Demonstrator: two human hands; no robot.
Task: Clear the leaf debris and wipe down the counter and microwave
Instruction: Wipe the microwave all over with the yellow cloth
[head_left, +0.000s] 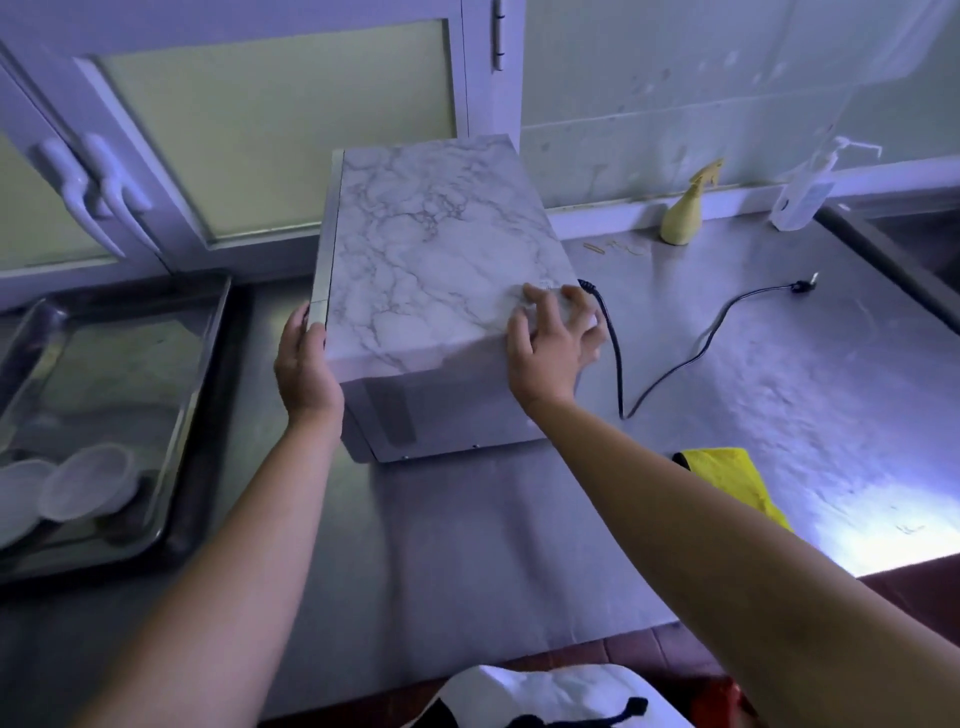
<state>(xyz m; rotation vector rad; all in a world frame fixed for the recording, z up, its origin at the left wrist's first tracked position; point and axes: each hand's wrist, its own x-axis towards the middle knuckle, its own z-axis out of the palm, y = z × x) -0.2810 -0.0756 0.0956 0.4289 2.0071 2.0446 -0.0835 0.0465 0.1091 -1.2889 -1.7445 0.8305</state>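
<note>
**A:** Hazards?
**B:** The cord (675, 369) trails loose from the microwave's (431, 249) right side across the counter (779, 364). Shift the box and you may drag or pinch it. The marble film looks slick, so your palm could slip.
**A:** Hands?
**B:** Your left hand (306, 369) wraps the near-left edge. Your right hand (550, 343) lies splayed on the near-right top corner, fingers bent. It's blurred, so grip or press, cannot tell. The microwave sits between both hands, mid-counter. Leaf bits (618, 247) lie well behind it, by the spray bottle (683, 215). The yellow cloth (737, 478) lies beneath your right forearm.
</note>
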